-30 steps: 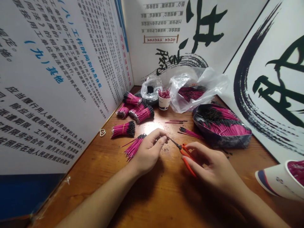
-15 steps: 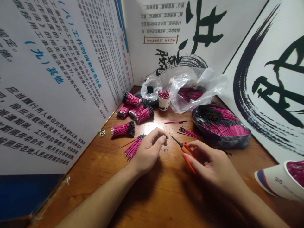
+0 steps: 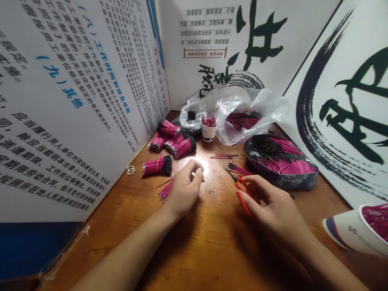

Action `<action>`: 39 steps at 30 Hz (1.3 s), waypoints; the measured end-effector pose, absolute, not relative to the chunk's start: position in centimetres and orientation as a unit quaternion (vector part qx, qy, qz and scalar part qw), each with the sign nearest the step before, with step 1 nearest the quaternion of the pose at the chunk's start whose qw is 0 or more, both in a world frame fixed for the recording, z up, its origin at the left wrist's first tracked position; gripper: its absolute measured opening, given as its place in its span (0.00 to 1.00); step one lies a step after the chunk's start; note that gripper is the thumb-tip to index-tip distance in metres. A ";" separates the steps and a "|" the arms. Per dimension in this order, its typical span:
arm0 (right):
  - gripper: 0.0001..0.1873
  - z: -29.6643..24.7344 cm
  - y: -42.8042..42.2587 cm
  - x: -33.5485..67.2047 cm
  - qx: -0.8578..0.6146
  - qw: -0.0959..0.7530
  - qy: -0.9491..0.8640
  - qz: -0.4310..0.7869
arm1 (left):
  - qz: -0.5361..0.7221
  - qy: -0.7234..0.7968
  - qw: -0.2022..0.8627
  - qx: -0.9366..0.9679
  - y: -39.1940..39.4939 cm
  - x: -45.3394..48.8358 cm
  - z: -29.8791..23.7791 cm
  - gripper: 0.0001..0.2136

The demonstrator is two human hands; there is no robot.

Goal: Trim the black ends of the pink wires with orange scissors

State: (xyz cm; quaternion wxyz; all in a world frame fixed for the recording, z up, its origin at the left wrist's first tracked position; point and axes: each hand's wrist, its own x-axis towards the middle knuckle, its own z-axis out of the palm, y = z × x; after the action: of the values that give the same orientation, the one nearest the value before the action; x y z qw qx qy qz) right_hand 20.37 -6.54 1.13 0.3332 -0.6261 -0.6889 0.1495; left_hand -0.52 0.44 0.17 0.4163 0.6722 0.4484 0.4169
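My right hand (image 3: 274,204) holds a pair of small snips (image 3: 243,203) with orange-red handles and thin dark blades. The blades point up and left, a little parted, with nothing between them. My left hand (image 3: 184,189) is closed, thumb against curled fingers, over the table left of the snips. Whatever it may pinch is hidden or too small to make out. Partly under that hand lies a loose pile of pink wires (image 3: 165,190). Near the snips' tips rest several black-ended pink wires (image 3: 238,168), and a few more wires (image 3: 223,156) lie behind. Tiny dark scraps (image 3: 211,186) dot the wood between my hands.
Tied bundles of pink wires (image 3: 156,166) stand back left, near white rings (image 3: 130,170). Behind are a paper cup (image 3: 209,133) of wires and clear plastic bags (image 3: 226,133). A dark wire-filled container (image 3: 298,182) is at right, with another cup (image 3: 345,232) closer. Printed panels enclose the table.
My left hand has moved left, away from the snips and over the loose wire pile. The snips have shifted slightly right and down, and their blades look more parted.
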 end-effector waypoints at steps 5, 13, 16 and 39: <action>0.11 0.3 -5.6 21.9 -0.670 0.323 -0.654 0.140 | 0.393 0.506 0.295 0.709 0.9 -1.3 0.3 0.06; 0.10 -1.8 -4.3 23.6 -0.735 0.212 -0.639 0.084 | 0.190 0.594 0.127 0.771 1.6 -2.2 0.8 0.06; 0.10 -1.9 -4.1 23.7 -0.740 0.191 -0.640 0.077 | 0.144 0.597 0.103 0.783 1.7 -2.4 0.4 0.07; 0.05 -1.0 -5.2 21.7 -0.614 0.318 -0.689 0.216 | 0.288 0.427 0.356 0.780 -0.3 -0.3 0.5 0.06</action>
State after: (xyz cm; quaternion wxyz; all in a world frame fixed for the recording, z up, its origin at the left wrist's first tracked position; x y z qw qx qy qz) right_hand 21.69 -5.21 -1.02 0.3182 -0.6137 -0.6894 0.2164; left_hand -0.32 -0.30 0.49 0.3558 0.7798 0.4272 0.2879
